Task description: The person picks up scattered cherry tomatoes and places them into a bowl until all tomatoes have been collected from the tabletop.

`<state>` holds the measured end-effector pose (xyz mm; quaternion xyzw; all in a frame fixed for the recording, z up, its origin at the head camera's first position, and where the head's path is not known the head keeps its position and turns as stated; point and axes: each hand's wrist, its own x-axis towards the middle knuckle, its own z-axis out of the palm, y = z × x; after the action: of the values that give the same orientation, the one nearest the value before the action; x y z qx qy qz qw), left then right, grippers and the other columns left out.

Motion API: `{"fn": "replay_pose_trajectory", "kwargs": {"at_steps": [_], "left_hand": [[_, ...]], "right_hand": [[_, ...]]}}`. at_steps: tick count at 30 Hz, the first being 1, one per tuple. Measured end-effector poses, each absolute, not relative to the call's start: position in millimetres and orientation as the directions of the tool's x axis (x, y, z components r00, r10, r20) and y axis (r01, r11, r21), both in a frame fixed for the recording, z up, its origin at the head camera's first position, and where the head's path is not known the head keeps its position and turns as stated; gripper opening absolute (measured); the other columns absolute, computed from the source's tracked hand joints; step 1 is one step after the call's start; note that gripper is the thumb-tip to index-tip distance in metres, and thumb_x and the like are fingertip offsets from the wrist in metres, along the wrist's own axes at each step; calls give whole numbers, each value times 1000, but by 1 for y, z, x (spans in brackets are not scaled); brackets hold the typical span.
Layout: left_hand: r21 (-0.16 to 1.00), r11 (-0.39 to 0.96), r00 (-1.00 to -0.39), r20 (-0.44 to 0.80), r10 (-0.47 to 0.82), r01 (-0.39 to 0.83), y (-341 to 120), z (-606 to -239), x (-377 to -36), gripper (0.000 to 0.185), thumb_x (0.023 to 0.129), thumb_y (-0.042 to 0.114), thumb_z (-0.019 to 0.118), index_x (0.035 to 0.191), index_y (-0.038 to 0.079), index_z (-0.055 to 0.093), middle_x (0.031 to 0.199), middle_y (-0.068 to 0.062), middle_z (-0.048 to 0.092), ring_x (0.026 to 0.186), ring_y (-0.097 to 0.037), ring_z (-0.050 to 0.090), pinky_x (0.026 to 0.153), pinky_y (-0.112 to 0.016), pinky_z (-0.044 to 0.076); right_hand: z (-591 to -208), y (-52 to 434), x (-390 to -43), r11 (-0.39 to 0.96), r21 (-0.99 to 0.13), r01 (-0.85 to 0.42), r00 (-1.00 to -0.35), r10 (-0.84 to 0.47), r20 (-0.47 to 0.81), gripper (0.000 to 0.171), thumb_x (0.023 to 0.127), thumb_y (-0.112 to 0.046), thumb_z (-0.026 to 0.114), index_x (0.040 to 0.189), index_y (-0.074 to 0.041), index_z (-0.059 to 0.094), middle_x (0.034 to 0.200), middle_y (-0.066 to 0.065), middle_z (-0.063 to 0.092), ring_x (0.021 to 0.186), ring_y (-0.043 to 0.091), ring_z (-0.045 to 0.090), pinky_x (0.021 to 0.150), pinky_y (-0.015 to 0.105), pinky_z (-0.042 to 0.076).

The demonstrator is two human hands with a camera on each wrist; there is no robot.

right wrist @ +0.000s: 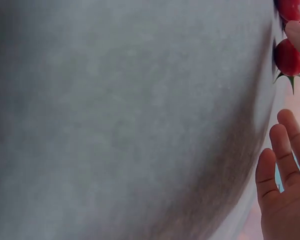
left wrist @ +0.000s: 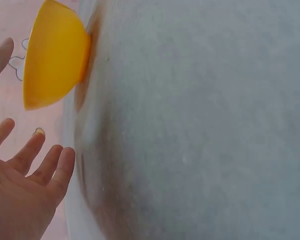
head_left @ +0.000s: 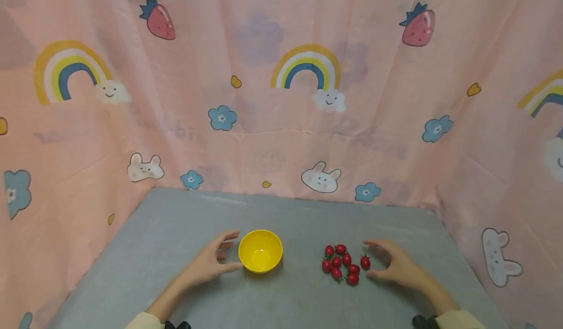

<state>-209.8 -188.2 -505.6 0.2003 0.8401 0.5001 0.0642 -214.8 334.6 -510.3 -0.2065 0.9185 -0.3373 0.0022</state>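
One yellow bowl (head_left: 260, 252) stands upright on the tabletop (head_left: 290, 299), mouth upward; right of it lie nine visible red tomatoes (head_left: 336, 262). The outermost tomato (head_left: 365, 263) points its stem end, and long axis, away from the person. Both grips hold nothing, fingers well parted: left grip (head_left: 212, 261) beside the bowl, right grip (head_left: 393, 265) flanking that tomato.

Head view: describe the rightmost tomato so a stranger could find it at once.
On the grey table, right of the yellow bowl, lies a group of red tomatoes. Seek the tomato nearest the right hand: it lies farthest right, slightly apart from the others.
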Motion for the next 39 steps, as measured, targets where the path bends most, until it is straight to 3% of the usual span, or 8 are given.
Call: {"fn": "replay_pose_trajectory", "kwargs": {"at_steps": [8,16,27,39], "left_hand": [[864,401,-889,107,445,304,-180,-511,-216,82,84,22,87,152,10,44,151,-11,45,131,-37,50,99,-53,48],[856,430,-902,89,421,285,-176,-512,-217,70,84,24,87,145,13,54,144,-11,53,122,-32,57,98,-50,50],[855,438,-904,77,421,277,-175,-511,-218,68,85,24,86,143,11,54,142,-13,54,119,-32,58,97,-49,51],[852,441,-900,78,429,284,-175,-512,-220,66,85,24,85,142,12,55,141,-12,55,118,-31,59,95,-45,53]], "right_hand": [[-516,335,-227,597,-646,-476,-855,-487,180,54,79,-27,90,124,-7,67,117,4,67,101,22,62,85,38,55],[-515,334,-231,554,-690,-466,-843,-515,156,37,82,-19,88,114,-8,72,107,3,69,91,20,61,77,34,54],[-512,334,-237,611,-681,-404,-875,-476,91,29,83,-20,86,107,-12,72,97,-6,67,85,15,58,72,29,51],[-499,327,-243,611,-682,-402,-885,-450,119,26,83,-15,85,105,-11,71,97,-5,65,85,18,58,70,31,50]]}}
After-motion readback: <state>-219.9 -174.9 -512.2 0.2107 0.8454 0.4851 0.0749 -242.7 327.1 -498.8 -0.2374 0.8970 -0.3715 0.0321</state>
